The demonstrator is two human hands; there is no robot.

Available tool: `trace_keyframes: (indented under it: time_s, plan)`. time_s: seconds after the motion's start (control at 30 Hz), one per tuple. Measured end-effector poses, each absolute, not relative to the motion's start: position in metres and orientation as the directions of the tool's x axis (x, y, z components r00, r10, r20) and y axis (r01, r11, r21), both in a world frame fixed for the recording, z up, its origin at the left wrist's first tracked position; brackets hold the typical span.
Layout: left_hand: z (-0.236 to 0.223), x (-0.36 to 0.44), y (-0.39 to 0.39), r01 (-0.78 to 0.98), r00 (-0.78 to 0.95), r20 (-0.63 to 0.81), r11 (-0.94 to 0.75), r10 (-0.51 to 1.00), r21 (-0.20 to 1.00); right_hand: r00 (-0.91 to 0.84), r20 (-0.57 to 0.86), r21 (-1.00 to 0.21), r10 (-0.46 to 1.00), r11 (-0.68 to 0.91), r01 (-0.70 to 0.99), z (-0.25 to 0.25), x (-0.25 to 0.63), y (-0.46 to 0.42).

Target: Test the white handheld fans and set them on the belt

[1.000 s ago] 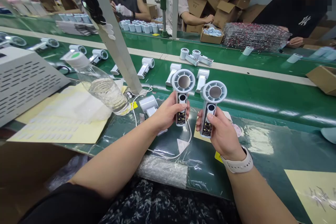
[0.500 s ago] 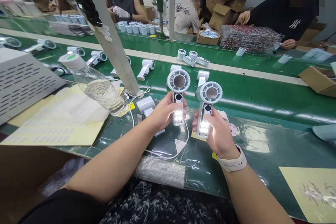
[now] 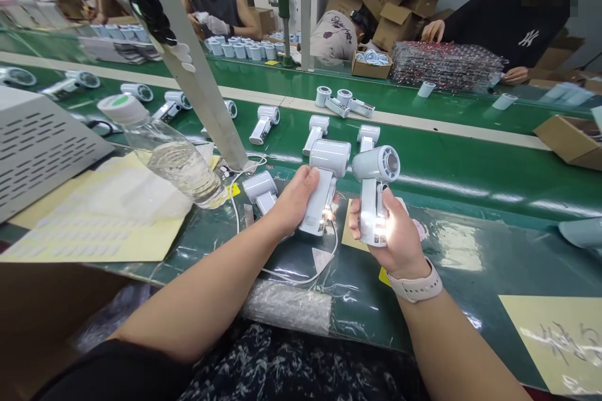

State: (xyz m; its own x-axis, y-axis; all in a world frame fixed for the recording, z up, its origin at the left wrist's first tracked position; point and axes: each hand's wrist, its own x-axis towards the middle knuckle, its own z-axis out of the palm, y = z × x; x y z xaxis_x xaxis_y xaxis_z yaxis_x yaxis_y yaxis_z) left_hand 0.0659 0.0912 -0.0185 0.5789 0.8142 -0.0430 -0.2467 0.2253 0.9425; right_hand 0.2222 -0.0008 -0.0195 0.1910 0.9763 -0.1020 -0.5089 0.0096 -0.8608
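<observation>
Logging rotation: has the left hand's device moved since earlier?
Yes: the device in the left hand turned rightward against the slanted post, its ring face hidden.

At left, a vented metal casing (image 3: 51,150) sits near a yellow sheet (image 3: 150,241) bearing rows of small white stickers (image 3: 75,244). A clear plastic bottle (image 3: 176,160) with a white cap (image 3: 123,109) stands just right of the casing, near a slanting pale post (image 3: 207,94). Another yellow sheet (image 3: 555,332), with handwriting, lies at the near right. On the far side, a person in a black shirt (image 3: 503,19) reaches to stacked bubble-wrap packs (image 3: 444,66); open cardboard boxes (image 3: 397,22) are heaped behind.
</observation>
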Motion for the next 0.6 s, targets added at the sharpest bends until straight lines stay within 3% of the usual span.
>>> trace_keyframes:
  time_s: [0.13,0.37,0.47,0.6]
  plan:
    - [-0.019,0.063,0.092,-0.329,0.673,0.039,0.251,0.739,0.910,0.242,-0.172,-0.798,0.955,0.010,-0.603,-0.017,0.220,-0.001]
    - [-0.013,0.056,0.086,-0.399,0.741,0.157,0.239,0.653,0.885,0.218,-0.022,-0.812,0.976,0.110,-0.574,-0.013,0.216,-0.008]
    - [-0.009,0.057,0.083,-0.410,0.730,0.142,0.262,0.668,0.873,0.272,-0.021,-0.816,0.962,0.140,-0.560,-0.013,0.220,-0.008]
    - [-0.006,0.060,0.080,-0.368,0.806,0.070,0.406,0.588,0.837,0.213,-0.054,-0.805,0.976,0.083,-0.587,-0.010,0.222,-0.008]
